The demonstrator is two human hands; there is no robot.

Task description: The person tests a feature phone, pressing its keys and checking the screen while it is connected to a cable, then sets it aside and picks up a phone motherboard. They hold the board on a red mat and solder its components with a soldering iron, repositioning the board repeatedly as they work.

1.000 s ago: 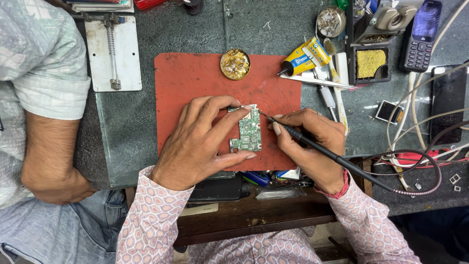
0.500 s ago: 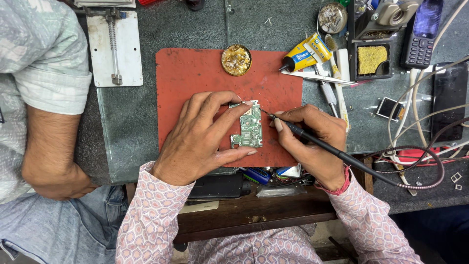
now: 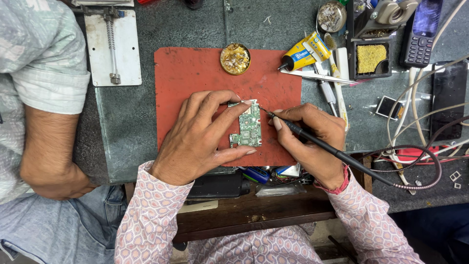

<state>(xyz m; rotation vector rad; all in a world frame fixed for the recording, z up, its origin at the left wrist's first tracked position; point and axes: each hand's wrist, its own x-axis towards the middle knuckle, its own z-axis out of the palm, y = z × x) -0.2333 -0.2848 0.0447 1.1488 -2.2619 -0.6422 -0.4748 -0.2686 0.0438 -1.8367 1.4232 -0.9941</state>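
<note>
1. The left hand [image 3: 198,139] lies palm-down, fingers spread, pinning the green circuit board [image 3: 247,128] on the red mat [image 3: 195,73].
2. The right hand [image 3: 312,142] pinches a black soldering iron [image 3: 337,154] like a pen, its tip touching the board's upper right corner.

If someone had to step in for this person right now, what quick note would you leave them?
Left hand pins the small green circuit board flat on the red mat.
Right hand holds the soldering iron like a pen, its tip at the board's upper right corner.
Round tin of brass wool sits at the mat's top edge.
Which joints are finished cannot be told; the tip is at that corner now.
</note>
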